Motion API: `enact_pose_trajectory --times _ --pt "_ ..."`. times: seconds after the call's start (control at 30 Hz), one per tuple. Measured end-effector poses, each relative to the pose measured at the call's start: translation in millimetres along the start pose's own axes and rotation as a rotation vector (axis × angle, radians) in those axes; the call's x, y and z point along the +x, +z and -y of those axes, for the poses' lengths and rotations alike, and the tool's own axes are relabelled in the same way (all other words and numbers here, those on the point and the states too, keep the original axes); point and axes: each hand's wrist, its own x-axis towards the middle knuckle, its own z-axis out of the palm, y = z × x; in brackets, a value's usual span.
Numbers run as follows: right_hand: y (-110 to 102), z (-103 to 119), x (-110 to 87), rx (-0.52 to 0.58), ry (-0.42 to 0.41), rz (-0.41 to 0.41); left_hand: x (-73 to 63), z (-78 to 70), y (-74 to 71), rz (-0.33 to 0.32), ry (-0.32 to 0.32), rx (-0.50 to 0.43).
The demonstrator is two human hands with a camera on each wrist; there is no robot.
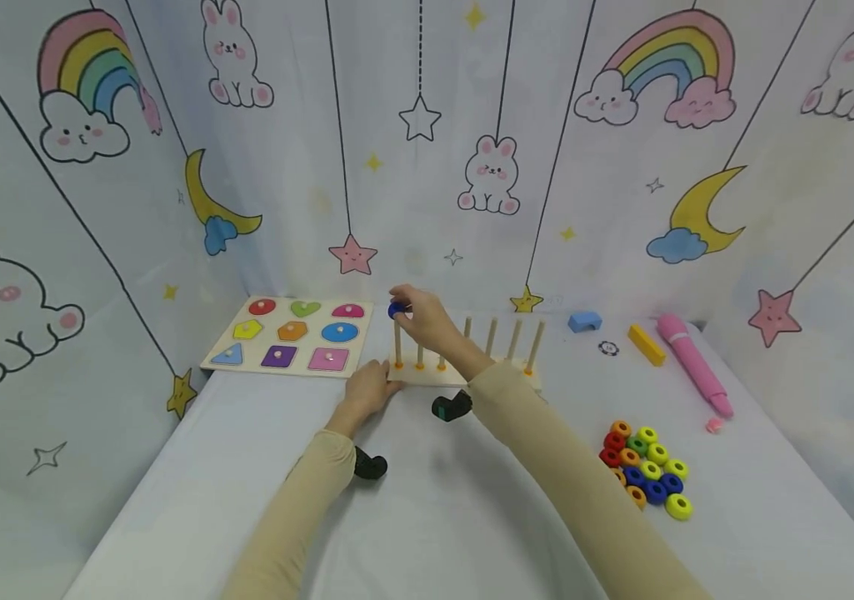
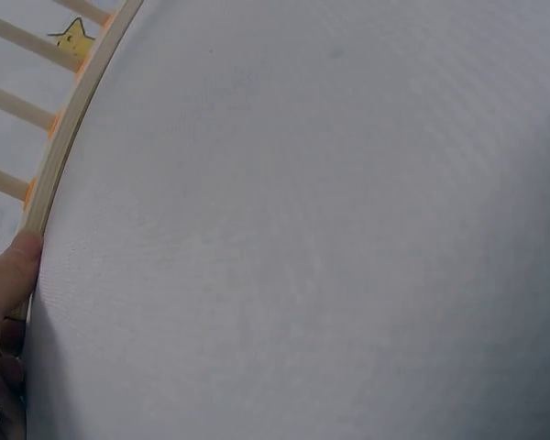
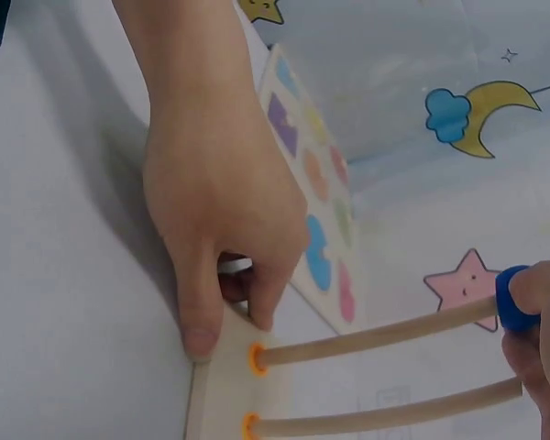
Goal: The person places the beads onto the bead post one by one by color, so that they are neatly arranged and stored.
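Note:
A wooden peg board with a row of upright pegs stands at the back of the table. My left hand grips its left end, thumb on the front edge and fingers behind, as the right wrist view shows. My right hand pinches a blue ring at the top of the leftmost peg. In the right wrist view the ring sits right at the peg's tip. Orange collars circle the feet of the pegs.
Left of the board lies a shape puzzle. To the right are a blue block, a yellow block, a pink stick-like toy and a small pink piece. Several coloured rings lie nearer on the right.

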Motion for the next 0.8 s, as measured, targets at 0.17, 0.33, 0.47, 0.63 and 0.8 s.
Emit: enact_pose_trajectory --times 0.17,0.33,0.47,0.63,0.8 --pt "-1.3 -0.8 1.2 -0.038 0.032 0.045 0.9 -0.9 -1.0 0.002 0.004 0.012" --pt "-6.2 -1.8 -1.3 -0.088 -0.025 0.016 2.9 -0.5 -2.5 0.001 0.012 0.004" --pt "-19.1 -4.1 -13.9 -0.069 -0.09 -0.096 5.8 -3.9 -3.7 -0.023 0.031 -0.016" --pt "-38.0 -11.4 -48.5 0.056 -0.172 -0.177 4.8 -5.1 -4.7 -0.003 0.024 -0.015" --pt "-59.2 -31.1 -103.6 0.118 -0.105 -0.162 1.2 -2.1 -4.7 0.024 -0.002 -0.001"
